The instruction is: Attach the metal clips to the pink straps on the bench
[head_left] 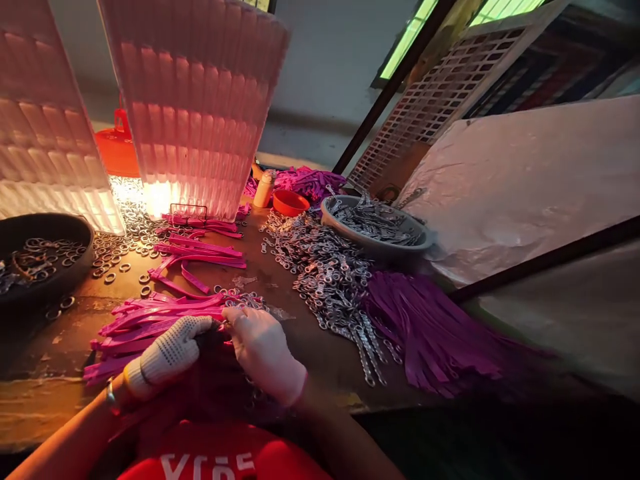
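Note:
My left hand [170, 353], in a white dotted knit glove, is closed, its thumb and fingers pinched together. Against its fingertips my right hand [263, 350], in a white glove, pinches as well. A small dark bit with a trace of pink shows between them, seemingly a strap's end, mostly hidden by the fingers. Just beyond both hands lies a bundle of pink straps [150, 323], with metal rings [245, 299] at its right end. More pink straps [213, 251] lie farther back on the brown table [280, 293].
Loose metal rings [120, 257] surround a dark basin [83, 250] at left. To the right are heaped short chains [325, 273], a grey basin [380, 243] of metal pieces and purple straps [430, 333]. A red bowl [290, 203], a bottle [263, 189] and ribbed panels [200, 100] stand behind.

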A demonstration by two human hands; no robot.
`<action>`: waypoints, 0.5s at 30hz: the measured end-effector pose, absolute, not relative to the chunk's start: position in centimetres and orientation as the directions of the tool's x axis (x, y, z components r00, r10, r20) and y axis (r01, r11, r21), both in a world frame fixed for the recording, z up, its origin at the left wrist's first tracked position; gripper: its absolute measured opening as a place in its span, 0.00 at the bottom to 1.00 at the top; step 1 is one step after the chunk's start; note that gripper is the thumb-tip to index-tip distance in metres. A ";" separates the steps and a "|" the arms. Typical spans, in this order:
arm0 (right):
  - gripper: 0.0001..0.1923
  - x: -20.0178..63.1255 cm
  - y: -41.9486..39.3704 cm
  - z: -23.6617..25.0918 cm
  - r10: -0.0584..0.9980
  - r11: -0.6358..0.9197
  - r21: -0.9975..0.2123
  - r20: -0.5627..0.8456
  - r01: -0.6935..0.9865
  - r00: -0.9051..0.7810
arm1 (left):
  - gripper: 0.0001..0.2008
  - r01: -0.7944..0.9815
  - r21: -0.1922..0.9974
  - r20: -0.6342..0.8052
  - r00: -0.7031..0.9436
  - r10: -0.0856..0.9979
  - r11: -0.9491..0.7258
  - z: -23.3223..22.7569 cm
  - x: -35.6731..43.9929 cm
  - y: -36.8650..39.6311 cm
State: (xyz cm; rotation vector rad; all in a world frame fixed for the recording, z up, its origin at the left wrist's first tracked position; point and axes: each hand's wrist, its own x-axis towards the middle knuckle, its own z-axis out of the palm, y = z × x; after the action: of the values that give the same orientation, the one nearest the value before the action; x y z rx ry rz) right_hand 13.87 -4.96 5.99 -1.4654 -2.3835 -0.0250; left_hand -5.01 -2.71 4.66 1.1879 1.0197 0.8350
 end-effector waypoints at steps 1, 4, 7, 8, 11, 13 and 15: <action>0.13 13.9 -5.0 6.3 0.867 0.476 -0.201 0.270 0.856 -0.419 | 0.14 0.016 0.985 -0.167 0.337 0.927 0.171 4.4 -5.1 -2.8; 0.26 14.0 -5.0 7.0 0.884 0.467 -0.261 0.115 0.845 -0.453 | 0.11 0.134 0.990 -0.080 0.314 0.946 0.039 3.2 -5.2 -3.5; 0.19 13.6 -4.7 6.8 0.907 0.404 -0.222 -0.027 0.888 -0.419 | 0.12 0.240 0.970 -0.019 0.244 0.969 -0.041 2.3 -5.1 -4.4; 0.15 13.5 -4.6 6.5 0.909 0.399 -0.207 -0.037 0.893 -0.415 | 0.12 0.247 0.968 -0.013 0.226 0.974 -0.044 2.2 -5.1 -4.6; 0.08 13.0 -4.7 5.1 0.885 0.461 -0.181 0.020 0.869 -0.466 | 0.10 0.222 0.975 -0.024 0.232 0.972 -0.029 2.1 -5.3 -5.0; 0.10 12.9 -5.0 4.1 0.850 0.527 -0.129 0.081 0.840 -0.521 | 0.08 0.214 0.977 -0.038 0.271 0.962 -0.022 2.2 -5.3 -5.0; 0.11 12.8 -5.3 3.4 0.816 0.573 -0.047 0.130 0.818 -0.564 | 0.07 0.222 0.975 -0.054 0.292 0.955 -0.013 2.7 -5.2 -4.9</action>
State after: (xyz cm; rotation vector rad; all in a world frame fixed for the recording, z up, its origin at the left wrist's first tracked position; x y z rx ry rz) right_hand 12.80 -5.35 3.38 -1.3911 -2.6626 -0.0279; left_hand -5.22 -4.92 2.73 1.4807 1.1463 0.8541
